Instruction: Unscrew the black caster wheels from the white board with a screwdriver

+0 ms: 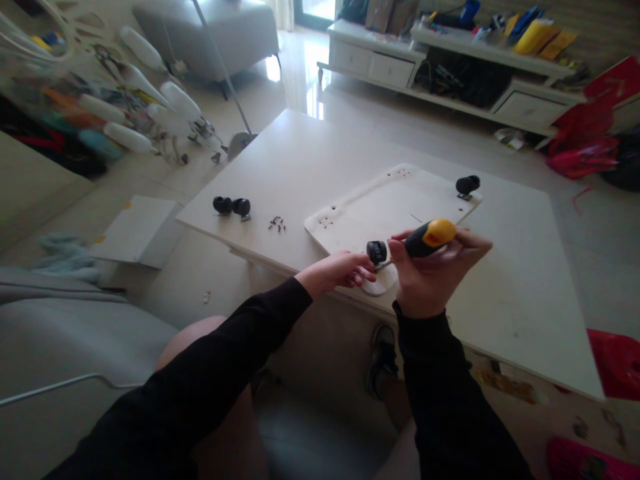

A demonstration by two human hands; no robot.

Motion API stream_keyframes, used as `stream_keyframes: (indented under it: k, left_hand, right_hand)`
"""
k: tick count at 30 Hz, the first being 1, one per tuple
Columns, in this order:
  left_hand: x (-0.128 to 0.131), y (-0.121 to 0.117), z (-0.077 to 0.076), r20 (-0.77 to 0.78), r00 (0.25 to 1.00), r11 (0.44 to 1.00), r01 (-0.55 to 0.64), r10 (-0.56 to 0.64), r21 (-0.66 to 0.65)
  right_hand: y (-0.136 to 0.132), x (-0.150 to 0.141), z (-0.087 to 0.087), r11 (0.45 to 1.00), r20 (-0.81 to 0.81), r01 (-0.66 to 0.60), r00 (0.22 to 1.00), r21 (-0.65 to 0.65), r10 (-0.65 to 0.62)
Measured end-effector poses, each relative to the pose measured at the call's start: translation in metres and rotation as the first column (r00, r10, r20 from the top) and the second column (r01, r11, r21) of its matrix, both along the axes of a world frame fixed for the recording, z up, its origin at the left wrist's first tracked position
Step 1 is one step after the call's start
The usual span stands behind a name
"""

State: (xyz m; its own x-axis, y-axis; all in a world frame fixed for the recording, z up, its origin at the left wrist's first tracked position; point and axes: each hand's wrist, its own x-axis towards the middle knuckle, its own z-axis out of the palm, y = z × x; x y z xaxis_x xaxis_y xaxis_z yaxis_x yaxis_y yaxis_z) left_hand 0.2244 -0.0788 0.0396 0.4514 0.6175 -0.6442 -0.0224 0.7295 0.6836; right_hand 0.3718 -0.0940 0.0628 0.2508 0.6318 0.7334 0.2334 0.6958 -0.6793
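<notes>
A yellow and black screwdriver (pixel 431 238) is gripped in my right hand (pixel 433 277), its handle slanting up to the right. Its tip points down toward the base of a black caster wheel (pixel 377 252) at the near corner of a white board (pixel 370 207); my fingers hide the tip. My left hand (pixel 347 269) reaches in from the left, its fingertips bent against the caster's near left side and plate. Another black caster (pixel 467 185) stands on the board's far right corner. Groups of small holes show at the board's other two corners.
The board lies on a white table (pixel 265 167). Two loose casters (pixel 232 206) and several small dark screws (pixel 277 224) are on its left part. A white box (pixel 140 230) sits on the floor at left, and a white TV cabinet (pixel 373 60) stands behind.
</notes>
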Motion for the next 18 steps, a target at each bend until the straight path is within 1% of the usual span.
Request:
stream_keyframes:
  k: [5, 7, 8, 10, 14, 16, 18]
  left_hand:
    - [0.001, 0.000, 0.002, -0.002, 1.000, 1.000, 0.007, -0.007, -0.007]
    - [0.001, 0.000, 0.000, 0.011, 1.000, 1.000, 0.006, -0.006, -0.008]
    - [0.001, 0.000, 0.000, 0.016, 1.000, 1.000, 0.005, -0.005, -0.010]
    - [0.001, 0.000, -0.001, 0.022, 1.000, 1.000, 0.004, -0.004, -0.012]
    - [0.001, 0.000, 0.000, 0.019, 1.000, 1.000, -0.003, 0.004, -0.012]
    - [0.002, -0.001, 0.001, 0.015, 1.000, 1.000, -0.008, 0.008, -0.012]
    - [0.002, -0.001, 0.002, 0.013, 1.000, 1.000, -0.011, 0.011, -0.014]
  right_hand:
    - [-0.006, 0.003, 0.002, 0.986, 0.010, -0.029, 0.999, -0.165, 0.031]
    - [-0.009, 0.002, 0.003, 0.978, -0.019, -0.071, 0.997, -0.194, 0.069]
    - [-0.009, 0.002, 0.003, 0.977, -0.035, -0.087, 0.996, -0.195, 0.082]
    - [-0.007, 0.001, 0.001, 0.982, -0.053, -0.079, 0.996, -0.173, 0.071]
    - [0.003, -0.001, -0.004, 0.998, -0.018, 0.018, 1.000, -0.060, -0.019]
    - [0.005, -0.002, -0.004, 0.998, -0.027, 0.063, 0.998, -0.010, -0.063]
    - [0.006, -0.001, -0.002, 0.998, -0.052, 0.056, 0.997, -0.029, -0.058]
